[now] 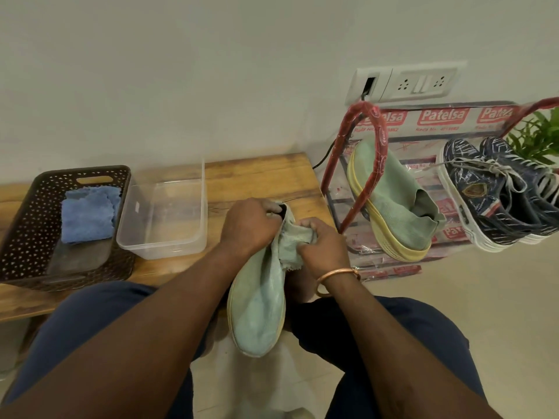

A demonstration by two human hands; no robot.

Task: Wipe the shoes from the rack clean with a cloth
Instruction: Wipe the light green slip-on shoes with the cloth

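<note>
At frame centre, the left hand [248, 225] grips the green shoe [260, 309] by its collar while the right hand [323, 246] pinches the cloth [295, 241]; bracing it firmly should make for even strokes.

White "Patelsa" lettering on red rectangular labels [442, 117] repeats along the top edge of the clear plastic wrapping [423, 139] on the red-framed shoe rack [374, 173]. The "Regd No." digits beneath are blurred.
</note>
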